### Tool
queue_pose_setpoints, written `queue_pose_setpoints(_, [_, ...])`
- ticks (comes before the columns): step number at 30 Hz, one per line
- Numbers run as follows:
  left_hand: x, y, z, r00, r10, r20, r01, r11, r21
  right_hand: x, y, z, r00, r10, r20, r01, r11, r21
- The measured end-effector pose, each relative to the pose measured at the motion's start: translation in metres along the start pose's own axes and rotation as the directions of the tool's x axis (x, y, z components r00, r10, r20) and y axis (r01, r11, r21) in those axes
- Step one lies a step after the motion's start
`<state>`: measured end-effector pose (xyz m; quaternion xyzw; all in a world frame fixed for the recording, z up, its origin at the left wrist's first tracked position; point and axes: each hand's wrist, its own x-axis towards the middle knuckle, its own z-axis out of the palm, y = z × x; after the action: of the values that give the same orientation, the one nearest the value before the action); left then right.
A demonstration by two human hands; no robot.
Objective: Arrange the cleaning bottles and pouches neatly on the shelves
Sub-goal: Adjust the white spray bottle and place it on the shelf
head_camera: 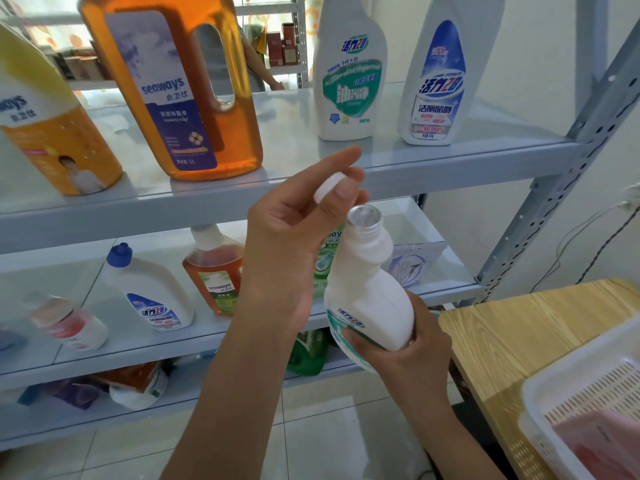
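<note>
A white bottle with a green label (369,299) is held in front of the shelves, between the top shelf and the middle one, tilted a little to the left. Its neck is open and a silver seal shows on the mouth. The right hand (405,344) is closed around the lower part of the bottle, fingers wrapped over the label. The left hand (294,244) is just above and left of the neck and pinches a white cap (329,188) between the thumb and fingers; the index finger is stretched out. The cap is apart from the neck, near it but not touching.

I judge that the step in hand is with the cap — putting it on or taking it off, I cannot tell which. Before the bottle can go on a shelf, the cap must sit square on the thread and be turned tight, while the right hand keeps the bottle from turning.

On the top shelf (450,157) two similar white bottles stand upright, one with a green label (349,81) and one with a blue label (438,81) — a free place beside them looks suitable. Further left stands an amber disinfectant jug (180,98). At the lower right a white basket (571,393) rests on a wooden table (502,327).
</note>
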<state>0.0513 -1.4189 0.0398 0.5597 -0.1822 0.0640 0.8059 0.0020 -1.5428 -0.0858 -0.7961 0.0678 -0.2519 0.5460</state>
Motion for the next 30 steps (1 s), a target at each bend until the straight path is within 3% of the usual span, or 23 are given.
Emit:
queue_pose_setpoints(3, [-0.006,-0.002,0.005,0.989,0.104,0.106,-0.12,0.98,0.157,0.0,-0.002,0.0,1.0,0.021,0.0,-0.021,1.0,0.0])
queue_pose_setpoints(6, [-0.009,-0.012,0.011,0.933,0.325,0.156,-0.359,0.801,0.478,0.002,-0.005,0.001,1.0,0.005,0.005,-0.004,0.999,-0.044])
queue_pose_setpoints(9, [-0.006,-0.02,0.011,0.89,0.429,0.154,-0.444,0.739,0.506,0.004,-0.008,-0.002,1.0,0.02,0.014,-0.019,0.999,-0.035])
queue_pose_setpoints(14, [0.01,-0.016,0.003,0.934,0.244,0.262,-0.308,0.921,0.24,0.015,-0.006,-0.014,0.981,0.082,0.175,-0.085,0.996,0.008])
queue_pose_setpoints(18, [0.02,-0.008,-0.004,0.873,0.123,0.472,-0.167,0.985,0.052,0.019,-0.004,-0.02,0.951,0.102,0.292,-0.13,0.988,0.08])
queue_pose_setpoints(20, [0.025,-0.006,-0.007,0.858,0.082,0.506,-0.158,0.981,0.11,0.02,-0.004,-0.019,0.943,0.1,0.316,-0.139,0.985,0.103])
queue_pose_setpoints(22, [0.026,-0.006,-0.005,0.895,0.071,0.44,-0.191,0.953,0.235,0.021,-0.004,-0.019,0.944,0.098,0.315,-0.139,0.984,0.111])
queue_pose_setpoints(25, [0.025,-0.007,-0.001,0.939,0.163,0.303,-0.27,0.895,0.356,0.025,-0.005,-0.019,0.95,0.084,0.3,-0.115,0.989,0.088])
queue_pose_setpoints(30, [0.025,-0.003,0.0,0.925,0.144,0.352,-0.245,0.933,0.264,0.03,-0.006,-0.021,0.959,0.084,0.272,-0.114,0.989,0.095])
